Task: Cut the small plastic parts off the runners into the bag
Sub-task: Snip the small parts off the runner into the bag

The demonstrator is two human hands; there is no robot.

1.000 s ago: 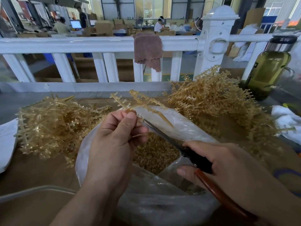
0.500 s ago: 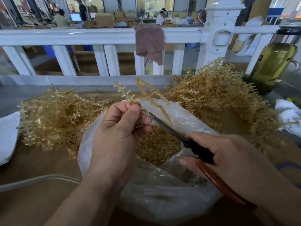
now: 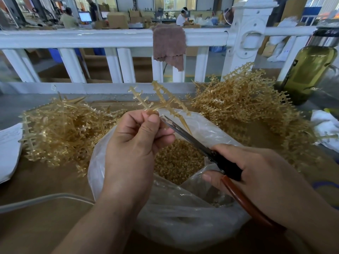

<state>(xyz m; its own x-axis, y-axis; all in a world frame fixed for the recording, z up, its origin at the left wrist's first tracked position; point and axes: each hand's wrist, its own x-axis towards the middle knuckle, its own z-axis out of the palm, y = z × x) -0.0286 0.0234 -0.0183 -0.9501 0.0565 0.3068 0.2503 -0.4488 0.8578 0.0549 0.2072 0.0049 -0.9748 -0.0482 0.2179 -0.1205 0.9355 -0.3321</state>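
Now left hand (image 3: 135,143) pinches runner (image 3: 161,99) above bag (image 3: 183,217), right hand (image 3: 266,180) grips scissors (image 3: 192,140) (tips just beside the thumb (image 3: 154,123)), so a slip could nick skin or flick parts (image 3: 176,162) past the bag.

Brown table (image 3: 36,178), with a grey strip along the far edge. At the middle, resting on it, a clear plastic bag (image 3: 183,217), mouth open. Just beside the bag, a left heap of runners (image 3: 60,129); opposite, a larger right heap of runners (image 3: 244,103). Far right, upright, a green bottle (image 3: 308,74); near it, a white cloth (image 3: 324,125). At the left edge, white paper (image 3: 9,149).
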